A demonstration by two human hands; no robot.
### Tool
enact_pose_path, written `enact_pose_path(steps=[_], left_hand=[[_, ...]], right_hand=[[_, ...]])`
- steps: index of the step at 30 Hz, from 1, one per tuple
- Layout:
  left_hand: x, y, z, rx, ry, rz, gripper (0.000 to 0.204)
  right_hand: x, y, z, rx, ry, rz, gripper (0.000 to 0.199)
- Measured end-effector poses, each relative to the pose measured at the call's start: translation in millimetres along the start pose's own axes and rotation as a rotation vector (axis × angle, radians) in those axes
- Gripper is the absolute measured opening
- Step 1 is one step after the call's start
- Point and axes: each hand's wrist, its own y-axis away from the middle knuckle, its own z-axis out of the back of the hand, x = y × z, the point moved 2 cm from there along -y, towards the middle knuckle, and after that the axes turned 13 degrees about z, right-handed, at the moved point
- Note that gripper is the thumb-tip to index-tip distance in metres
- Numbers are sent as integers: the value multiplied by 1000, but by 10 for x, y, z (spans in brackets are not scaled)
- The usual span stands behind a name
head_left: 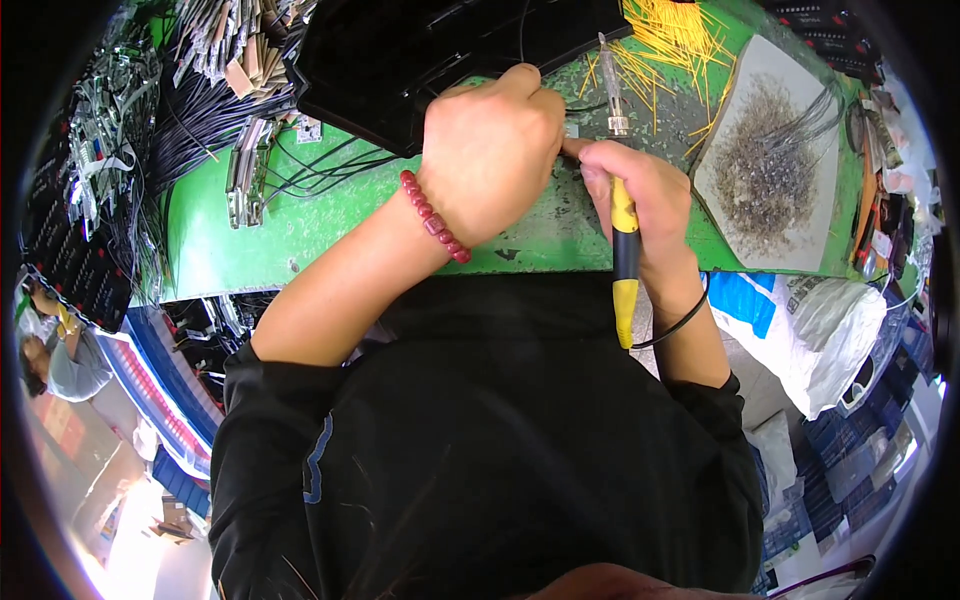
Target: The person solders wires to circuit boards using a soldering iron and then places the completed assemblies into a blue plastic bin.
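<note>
on the green table, its paint scuffed and worn pale near the middle, two hands meet close together. one soldering iron, a slim rod with a black-and-yellow plastic grip and a bare metal tip pointing away from the person, sits in the right hand; the fingers are curled tight round the grip like holding a pen, and a thin black band circles that wrist. the left hand is bunched, fingers folded down and pressed onto the table just beside the right one, pinching something small that is hidden under the knuckles; i cannot tell what it is. a thin black wire runs from those fingertips up toward the far edge. one bracelet of dark red, glossy beads rings the left wrist. a broad black moulded tray, matte and angular, lies just beyond the left hand. a loose scatter of thin yellow sticks spreads beyond the iron's tip. to the right, one pale flat board carries a grey, crumbly heap of fine bits and a bundle of thin dark wires. black cables bunch at the left.
</note>
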Motion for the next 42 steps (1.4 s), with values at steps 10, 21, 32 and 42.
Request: enact_pose_path(steps=[10, 21, 32, 42], left_hand=[[-32, 30, -18, -53, -24, -17, 13], [-76, -3, -56, -90, -68, -108, 17], [-80, -24, -46, -109, 48, -77, 17], [-70, -20, -64, -122, 25, -86, 18]], right_hand=[[9, -10, -40, -115, 47, -100, 20], [162, 189, 379, -127, -168, -432, 66], [202, 353, 272, -361, -329, -510, 22], [183, 336, 269, -252, -273, -433, 23]])
